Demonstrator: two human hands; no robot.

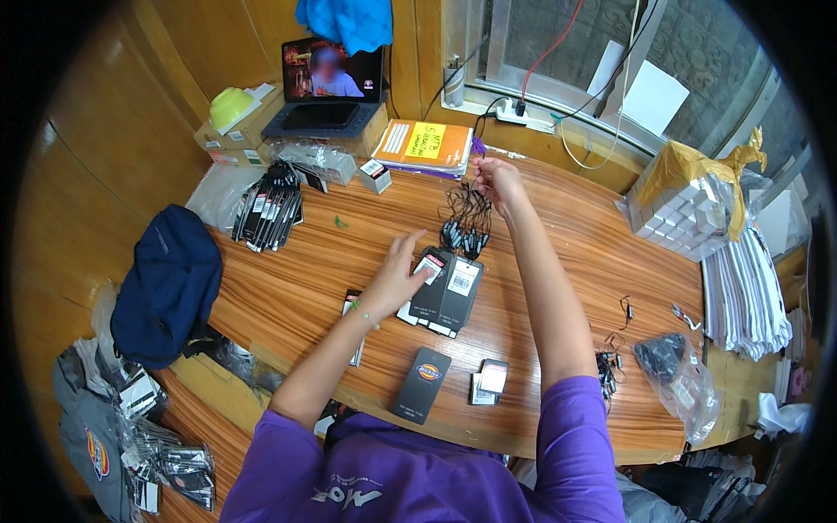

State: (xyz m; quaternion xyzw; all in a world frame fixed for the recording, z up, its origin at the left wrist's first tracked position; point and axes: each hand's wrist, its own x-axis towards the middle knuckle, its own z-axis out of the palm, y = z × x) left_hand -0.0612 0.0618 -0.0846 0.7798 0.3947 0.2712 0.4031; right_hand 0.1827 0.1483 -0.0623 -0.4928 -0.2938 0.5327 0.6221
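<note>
Two overlapping stacks of dark grey hang tags [459, 301] lie on the wooden table in front of me, white barcode stickers on their tops. Black strings [462, 207] with small plastic seals run from their far ends. My left hand [397, 277] rests at the stacks' left edge, thumb on a sticker, index finger stretched out. Beyond the stacks, my right hand [500, 183] is closed in a pinch at the far ends of the strings; its fingertips partly hide them. Nearer me lie a single grey tag [423, 383] with a colourful logo and small sticker cards [489, 382].
A bundle of strung tags [267, 209] lies at left, near a navy bag [166, 283]. Behind are notebooks [425, 146] and a tablet [333, 74] on a box. To the right are loose strings [609, 366], a plastic bag [676, 375], and wrapped white boxes [684, 209].
</note>
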